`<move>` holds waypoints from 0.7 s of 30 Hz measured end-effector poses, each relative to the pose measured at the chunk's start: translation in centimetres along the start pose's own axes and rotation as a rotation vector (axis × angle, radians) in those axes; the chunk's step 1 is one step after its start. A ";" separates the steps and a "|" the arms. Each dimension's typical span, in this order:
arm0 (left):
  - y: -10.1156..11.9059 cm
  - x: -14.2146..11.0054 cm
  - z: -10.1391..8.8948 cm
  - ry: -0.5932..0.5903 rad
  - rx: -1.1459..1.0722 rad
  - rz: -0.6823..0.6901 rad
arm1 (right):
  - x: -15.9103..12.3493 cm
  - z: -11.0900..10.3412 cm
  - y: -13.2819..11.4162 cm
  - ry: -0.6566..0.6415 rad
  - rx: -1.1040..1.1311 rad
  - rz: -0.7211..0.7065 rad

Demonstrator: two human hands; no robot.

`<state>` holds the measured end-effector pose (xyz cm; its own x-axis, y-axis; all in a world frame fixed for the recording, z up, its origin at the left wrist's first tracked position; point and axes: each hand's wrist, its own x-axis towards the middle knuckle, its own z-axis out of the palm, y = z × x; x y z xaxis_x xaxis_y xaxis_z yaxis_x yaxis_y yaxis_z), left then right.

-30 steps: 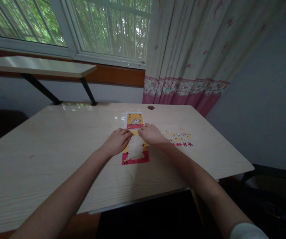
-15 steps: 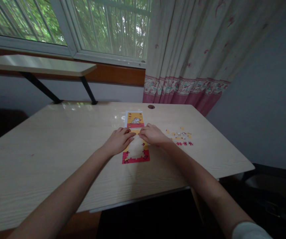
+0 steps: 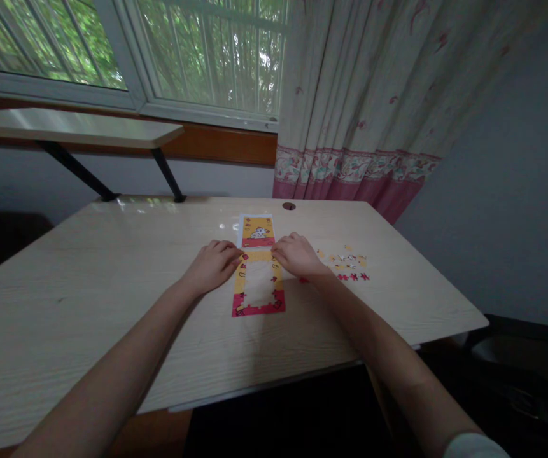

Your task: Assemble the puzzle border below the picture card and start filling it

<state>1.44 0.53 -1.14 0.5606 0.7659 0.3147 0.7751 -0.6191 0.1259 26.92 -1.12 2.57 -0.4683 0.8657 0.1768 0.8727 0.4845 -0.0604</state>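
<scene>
A jigsaw puzzle border [image 3: 260, 309], yellow above and red below, lies flat on the desk as a rectangular ring with bare wood inside it. My left hand [image 3: 214, 266] has its fingers closed at the border's upper left corner. At the upper right corner, the fingers of my right hand [image 3: 297, 256] are pinched against the edge. Just beyond the border's top side is a picture card [image 3: 258, 233] showing a white animal on yellow and red. Loose puzzle pieces [image 3: 350, 259], several yellow and red ones, are spread to the right of my right hand.
The pale wooden desk [image 3: 135, 267] runs to a wall and window behind. A raised shelf [image 3: 111, 130] on black legs stands at the back left. Near the back edge is a round cable hole [image 3: 289, 206]. A curtain [image 3: 350, 146] hangs behind the right side.
My hands have moved apart along the border's top side, the left hand leftward and the right slightly rightward. More of the top strip and left side now shows.
</scene>
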 end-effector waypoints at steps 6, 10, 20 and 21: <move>0.0 -0.1 0.2 -0.001 -0.046 -0.009 | 0.1 0.6 0.6 -0.054 0.011 0.022; 0.0 -0.1 0.1 0.004 -0.051 -0.013 | 0.3 0.9 1.0 -0.046 0.029 0.014; -1.5 -0.7 -1.2 -0.112 -0.088 0.063 | -1.1 0.0 2.6 -0.154 0.190 -0.172; -1.5 -0.7 -1.1 -0.127 -0.085 0.061 | -1.2 0.1 2.6 -0.169 0.199 -0.168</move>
<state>-0.48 0.72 -0.54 0.6423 0.7389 0.2035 0.7142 -0.6734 0.1910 29.72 -0.87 2.14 -0.6345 0.7721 0.0360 0.7448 0.6232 -0.2385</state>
